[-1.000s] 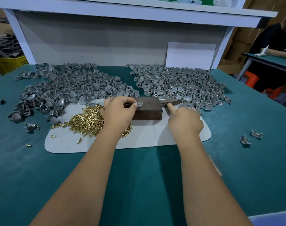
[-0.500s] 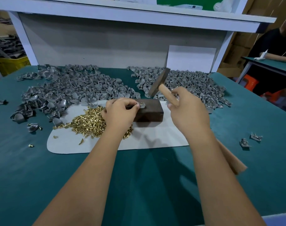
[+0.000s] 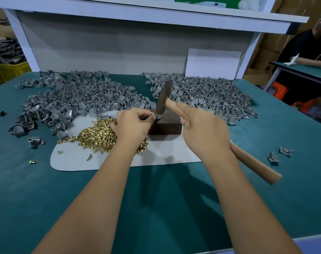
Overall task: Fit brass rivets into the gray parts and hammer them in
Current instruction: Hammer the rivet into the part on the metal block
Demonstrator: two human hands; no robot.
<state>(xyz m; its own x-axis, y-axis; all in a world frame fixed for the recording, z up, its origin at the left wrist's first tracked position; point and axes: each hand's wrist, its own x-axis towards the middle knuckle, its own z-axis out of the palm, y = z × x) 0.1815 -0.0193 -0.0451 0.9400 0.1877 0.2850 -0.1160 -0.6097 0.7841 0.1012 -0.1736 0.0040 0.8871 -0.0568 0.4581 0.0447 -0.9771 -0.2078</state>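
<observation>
Table [image 3: 46, 198]: teal green, plain.
Mat [image 3: 73, 162]: pale grey.
Rivets [image 3: 97, 134]: shiny brass gold.
Parts [image 3: 73, 99]: matte grey.
Block [image 3: 167, 126]: dark brown.
Hammer [image 3: 255, 162]: tan wooden handle, dark grey head.
Shelf [image 3: 156, 17]: white.

Evenly lit from overhead, cool and fairly bright. Soft dark shadows pooling on the table [image 3: 174, 198] beneath both forearms. Motion blur smearing the hammer [image 3: 163, 97] head and the butt of its handle. Wide-angle bending along the shelf [image 3: 156, 17] and table edges. Background at far right dimmer, slightly soft. No harsh glare anywhere.
</observation>
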